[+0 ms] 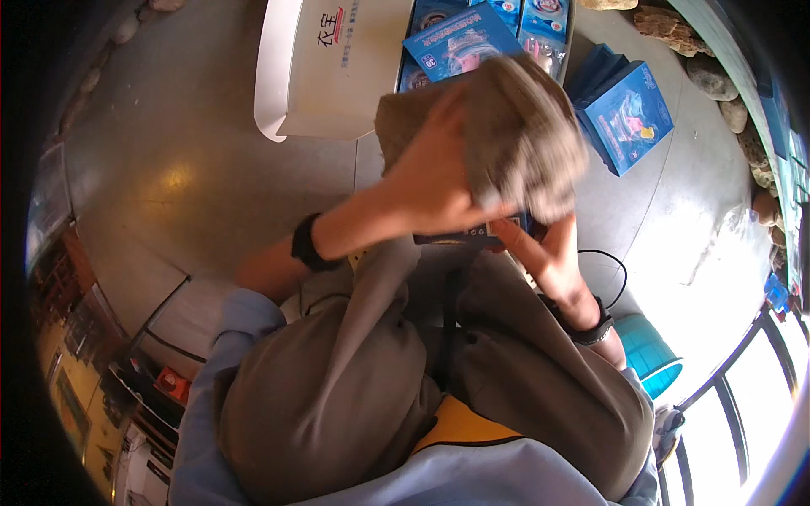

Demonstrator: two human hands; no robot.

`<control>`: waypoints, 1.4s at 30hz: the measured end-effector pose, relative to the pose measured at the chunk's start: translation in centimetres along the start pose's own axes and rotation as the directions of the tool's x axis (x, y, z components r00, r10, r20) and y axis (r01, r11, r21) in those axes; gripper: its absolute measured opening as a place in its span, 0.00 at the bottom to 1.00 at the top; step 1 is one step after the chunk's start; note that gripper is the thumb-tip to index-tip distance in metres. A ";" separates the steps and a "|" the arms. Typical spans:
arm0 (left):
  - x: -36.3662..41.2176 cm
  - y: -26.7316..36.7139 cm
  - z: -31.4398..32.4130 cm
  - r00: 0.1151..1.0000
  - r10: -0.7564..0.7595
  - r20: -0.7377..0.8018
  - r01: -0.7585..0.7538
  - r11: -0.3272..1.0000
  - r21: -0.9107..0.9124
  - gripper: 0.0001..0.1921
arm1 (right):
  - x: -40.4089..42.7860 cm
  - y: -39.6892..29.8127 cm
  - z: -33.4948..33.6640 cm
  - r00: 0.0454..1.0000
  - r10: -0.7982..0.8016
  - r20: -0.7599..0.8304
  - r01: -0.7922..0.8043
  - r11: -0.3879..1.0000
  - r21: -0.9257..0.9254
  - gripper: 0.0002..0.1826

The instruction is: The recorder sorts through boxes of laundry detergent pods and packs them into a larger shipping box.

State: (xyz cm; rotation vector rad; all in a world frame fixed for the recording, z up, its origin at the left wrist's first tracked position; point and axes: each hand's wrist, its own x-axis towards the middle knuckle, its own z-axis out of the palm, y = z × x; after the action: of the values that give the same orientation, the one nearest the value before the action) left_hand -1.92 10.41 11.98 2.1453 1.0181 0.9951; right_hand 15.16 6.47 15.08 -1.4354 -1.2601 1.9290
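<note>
My left hand grips a crumpled grey-brown cloth, blurred as if in motion. Beneath it, above my knees, a dark blue box shows only its near side, which bears small print. At that box's right end is my right hand, its thumb along the near side; the cloth hides the other fingers. Just beyond the cloth, an open white carton holds several blue packages. One blue printed box lies slantwise on top of them, partly covered by the cloth.
More blue boxes lean together on the grey tiled floor, right of the carton. A turquoise bin stands by my right knee, near a thin black cable. Rounded stones line the right edge.
</note>
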 end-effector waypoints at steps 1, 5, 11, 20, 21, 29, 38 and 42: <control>0.0 1.0 0.6 0.995 0.023 0.099 -0.018 0.999 -0.047 0.25 | -0.2 1.0 -0.5 0.992 -0.116 -0.052 0.113 0.992 -0.046 0.26; -1.2 2.2 0.7 0.985 0.089 0.148 -0.074 0.992 -0.107 0.26 | -0.1 2.6 -1.1 0.951 -0.298 -0.077 0.269 0.927 -0.260 0.25; -1.5 -0.9 -0.3 0.979 -0.092 -0.184 0.108 0.991 0.080 0.30 | -0.5 -1.6 -1.2 0.995 0.004 -0.102 0.026 0.957 0.290 0.23; 1.1 0.8 -5.1 0.679 -0.727 0.104 0.090 -0.059 -0.994 0.22 | -0.8 -1.9 -0.9 0.991 -0.026 0.129 -0.045 0.854 0.519 0.28; 0.7 0.3 -5.4 0.760 -0.636 0.134 0.014 -0.190 -0.982 0.24 | -0.7 -2.0 -1.0 0.977 -0.026 0.210 -0.094 0.835 0.541 0.26; -2.5 1.1 -1.3 0.817 -0.394 0.421 0.087 -0.636 -0.766 0.28 | 1.5 -0.5 -0.4 0.957 -0.208 0.201 0.132 0.933 0.336 0.29; -4.7 2.3 -1.7 0.697 -0.334 0.635 0.707 0.470 -0.529 0.22 | 0.2 -0.8 -2.3 0.931 -0.331 0.153 0.324 0.944 0.068 0.40; -2.3 4.5 0.1 0.817 -0.512 0.266 0.506 0.414 -0.757 0.20 | -1.3 -1.1 -3.5 0.912 -0.067 0.404 -0.102 0.919 0.382 0.38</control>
State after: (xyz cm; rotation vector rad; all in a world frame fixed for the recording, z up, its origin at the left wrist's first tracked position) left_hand -1.05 5.99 14.28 0.9579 0.8799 0.8906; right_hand 18.67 7.42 16.50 -0.8659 -0.9299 2.4137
